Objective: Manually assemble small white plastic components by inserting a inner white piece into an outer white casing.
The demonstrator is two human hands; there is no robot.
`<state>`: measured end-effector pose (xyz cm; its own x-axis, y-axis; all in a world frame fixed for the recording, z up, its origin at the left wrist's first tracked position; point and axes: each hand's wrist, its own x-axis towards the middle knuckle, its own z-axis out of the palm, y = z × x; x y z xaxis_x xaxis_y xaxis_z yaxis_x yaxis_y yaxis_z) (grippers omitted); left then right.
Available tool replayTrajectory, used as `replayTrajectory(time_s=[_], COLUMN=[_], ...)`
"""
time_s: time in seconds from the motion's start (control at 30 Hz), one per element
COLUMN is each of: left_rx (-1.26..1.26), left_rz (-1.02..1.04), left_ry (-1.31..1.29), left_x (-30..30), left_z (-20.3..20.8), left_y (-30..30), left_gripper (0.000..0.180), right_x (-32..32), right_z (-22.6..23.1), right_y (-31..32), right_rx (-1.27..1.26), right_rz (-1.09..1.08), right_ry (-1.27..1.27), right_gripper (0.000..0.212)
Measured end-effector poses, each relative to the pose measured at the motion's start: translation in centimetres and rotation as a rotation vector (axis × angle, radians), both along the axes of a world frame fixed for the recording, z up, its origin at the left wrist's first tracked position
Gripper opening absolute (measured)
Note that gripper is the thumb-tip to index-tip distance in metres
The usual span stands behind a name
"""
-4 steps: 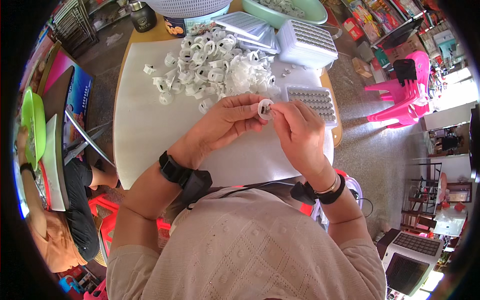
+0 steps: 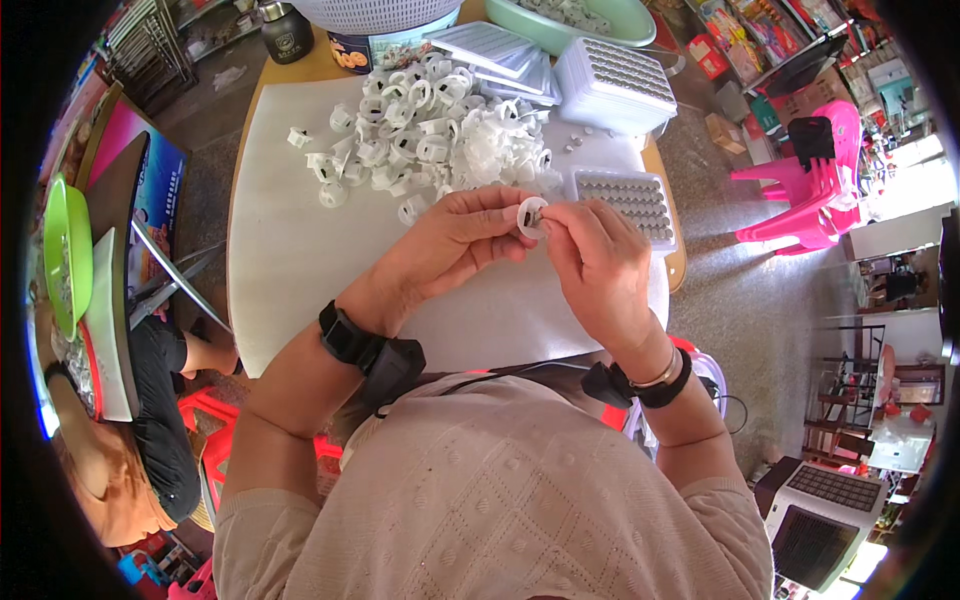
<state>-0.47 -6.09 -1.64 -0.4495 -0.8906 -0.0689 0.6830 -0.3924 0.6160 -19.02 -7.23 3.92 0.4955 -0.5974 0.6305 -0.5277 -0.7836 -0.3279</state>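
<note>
Over the white-topped table (image 2: 315,270), my left hand (image 2: 455,240) pinches a round white plastic part (image 2: 524,214) with a dark slot in its middle, between thumb and fingers. My right hand (image 2: 605,265) has thumb and forefinger pressed together at the part's right side; whatever tiny thing they grip is hidden by the fingertips. Just beyond the right hand lies a clear tray (image 2: 672,228) with rows of small grey round pieces. A heap of similar white plastic parts (image 2: 400,145) spreads past my left hand, some under thin translucent plastic.
Stacked trays (image 2: 610,85) of grey pieces, flatter trays (image 2: 487,48), a pale green basin (image 2: 560,42) and a grey-white basket (image 2: 370,14) line the far side. A black bottle (image 2: 286,35) stands far left. At left, a co-worker (image 2: 115,470) sits near a green basin (image 2: 80,255).
My hands and the white part hold nearly the same position. At the left, the co-worker's hand has moved out of the green basin and down toward the near side.
</note>
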Motion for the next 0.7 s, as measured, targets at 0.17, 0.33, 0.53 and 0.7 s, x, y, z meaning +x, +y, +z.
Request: replayTrajectory(time_s=[0.17,0.33,0.53,0.7], left_rx=[-0.007,-0.024,-0.049,-0.107], left_rz=[-0.005,-0.030,-0.037,-0.084], left_ry=[-0.022,-0.021,-0.054,-0.080], left_x=[0.0,0.0,0.1,-0.3], left_z=[0.0,0.3,0.1,0.4], left_y=[0.0,0.1,0.2,0.2], left_gripper=[0.028,0.030,0.032,0.030], right_x=[0.0,0.0,-0.5,-1.4], right_z=[-0.4,-0.1,0.8,0.2], right_y=[0.3,0.4,-0.2,-1.0], right_rx=[0.280,0.242,0.751,0.961], right_rz=[0.006,-0.021,0.026,0.122], right_ry=[-0.130,-0.141,-0.274,-0.383], right_gripper=[0.015,0.014,0.010,0.012])
